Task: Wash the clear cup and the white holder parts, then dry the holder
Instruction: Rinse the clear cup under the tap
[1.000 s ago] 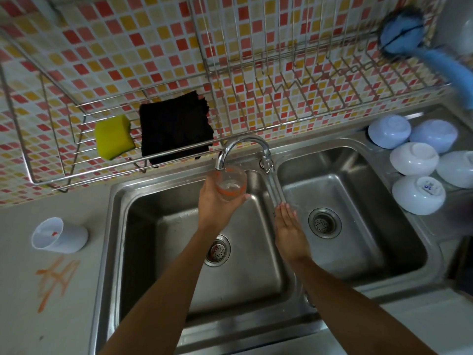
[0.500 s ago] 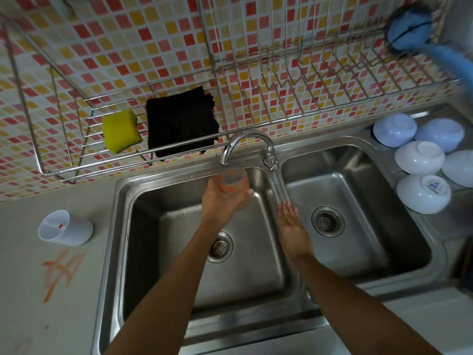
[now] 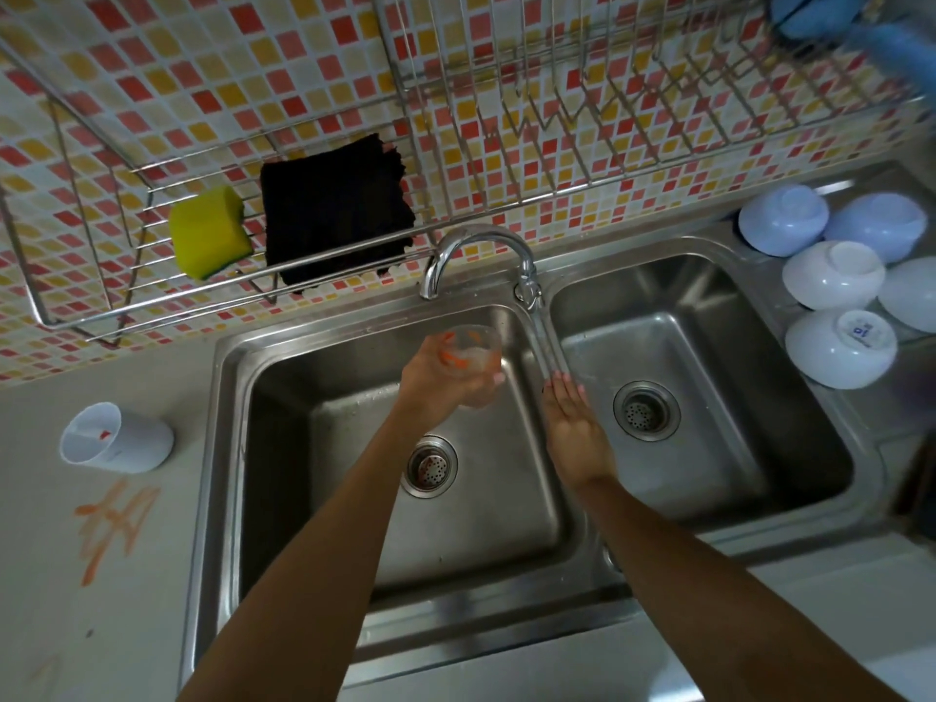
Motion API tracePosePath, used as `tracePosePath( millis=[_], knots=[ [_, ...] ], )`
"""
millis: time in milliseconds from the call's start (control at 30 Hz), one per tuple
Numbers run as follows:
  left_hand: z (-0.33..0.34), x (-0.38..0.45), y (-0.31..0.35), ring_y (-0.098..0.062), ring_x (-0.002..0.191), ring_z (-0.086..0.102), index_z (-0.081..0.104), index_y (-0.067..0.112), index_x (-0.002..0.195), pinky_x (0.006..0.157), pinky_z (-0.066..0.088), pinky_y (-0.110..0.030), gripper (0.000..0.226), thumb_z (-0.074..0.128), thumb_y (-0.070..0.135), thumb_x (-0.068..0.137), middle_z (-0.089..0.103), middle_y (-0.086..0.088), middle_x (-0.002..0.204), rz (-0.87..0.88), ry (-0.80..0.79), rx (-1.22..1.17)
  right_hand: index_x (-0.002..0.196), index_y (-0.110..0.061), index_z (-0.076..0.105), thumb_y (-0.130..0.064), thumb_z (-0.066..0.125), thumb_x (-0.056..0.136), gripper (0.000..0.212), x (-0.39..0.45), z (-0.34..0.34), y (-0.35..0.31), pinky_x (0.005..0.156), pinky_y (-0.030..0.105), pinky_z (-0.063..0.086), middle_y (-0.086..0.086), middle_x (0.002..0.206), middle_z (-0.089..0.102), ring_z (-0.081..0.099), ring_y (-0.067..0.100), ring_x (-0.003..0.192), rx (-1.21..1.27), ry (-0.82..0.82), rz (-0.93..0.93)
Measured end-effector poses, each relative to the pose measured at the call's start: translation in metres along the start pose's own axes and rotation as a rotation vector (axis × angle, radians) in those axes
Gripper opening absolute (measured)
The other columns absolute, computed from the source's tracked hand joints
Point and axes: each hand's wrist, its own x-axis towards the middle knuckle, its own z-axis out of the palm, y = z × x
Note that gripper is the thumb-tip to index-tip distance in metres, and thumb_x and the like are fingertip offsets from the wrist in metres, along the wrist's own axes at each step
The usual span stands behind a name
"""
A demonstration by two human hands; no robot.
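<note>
My left hand (image 3: 438, 385) grips the clear cup (image 3: 471, 354), which has orange markings, over the left sink basin (image 3: 314, 448) just below the tap spout (image 3: 476, 255). Whether water runs from the spout I cannot tell. My right hand (image 3: 575, 428) lies flat with straight fingers on the divider between the two basins. A white holder part (image 3: 116, 438), cup-shaped, lies on its side on the counter left of the sink.
A wire rack (image 3: 152, 306) on the tiled wall holds a yellow sponge (image 3: 210, 233) and a black cloth (image 3: 337, 212). Several upturned white bowls (image 3: 835, 286) sit right of the right basin (image 3: 709, 397). A blue brush (image 3: 820, 17) hangs top right.
My left hand has lowered the clear cup a little away from the spout and tilted it. My right hand has stayed on the divider. The view shifted slightly.
</note>
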Motion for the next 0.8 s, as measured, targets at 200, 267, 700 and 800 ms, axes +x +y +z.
tracePosePath(
  millis=[200, 267, 700, 800],
  knots=[
    [0.009, -0.004, -0.014, -0.007, 0.092, 0.064, 0.052, 0.033, 0.113, 0.083, 0.054, -0.026, 0.075, 0.091, 0.048, 0.051, 0.064, 0.013, 0.101, -0.015, -0.003, 0.130, 0.126, 0.010, 0.055, 0.002, 0.026, 0.076, 0.059, -0.001, -0.001, 0.001, 0.101, 0.050, 0.045, 0.027, 0.133, 0.054, 0.053, 0.036, 0.124, -0.034, 0.050, -0.035],
    [0.012, -0.011, -0.025, -0.011, 0.092, 0.064, 0.049, 0.032, 0.113, 0.078, 0.052, -0.025, 0.074, 0.087, 0.052, 0.053, 0.063, 0.011, 0.103, -0.010, 0.066, 0.210, 0.127, 0.010, 0.055, 0.002, 0.027, 0.077, 0.058, -0.001, 0.002, 0.003, 0.103, 0.050, 0.044, 0.027, 0.133, 0.054, 0.053, 0.036, 0.125, -0.039, 0.062, -0.034],
    [-0.005, -0.027, -0.098, -0.031, 0.116, 0.043, 0.044, 0.030, 0.130, 0.101, 0.040, -0.042, 0.072, 0.081, 0.025, 0.069, 0.041, -0.006, 0.127, 0.095, -0.033, 0.811, 0.132, 0.008, 0.050, 0.011, 0.062, 0.076, 0.057, 0.000, 0.006, 0.006, 0.108, 0.047, 0.040, 0.025, 0.138, 0.050, 0.048, 0.034, 0.130, -0.006, 0.050, -0.027],
    [-0.008, -0.030, -0.101, -0.029, 0.116, 0.041, 0.044, 0.030, 0.132, 0.100, 0.037, -0.040, 0.070, 0.080, 0.028, 0.072, 0.041, -0.007, 0.127, 0.128, -0.015, 0.926, 0.131, 0.008, 0.051, 0.011, 0.060, 0.079, 0.054, 0.000, 0.009, 0.006, 0.109, 0.046, 0.039, 0.024, 0.138, 0.051, 0.047, 0.034, 0.131, 0.004, 0.051, -0.016]
  ],
)
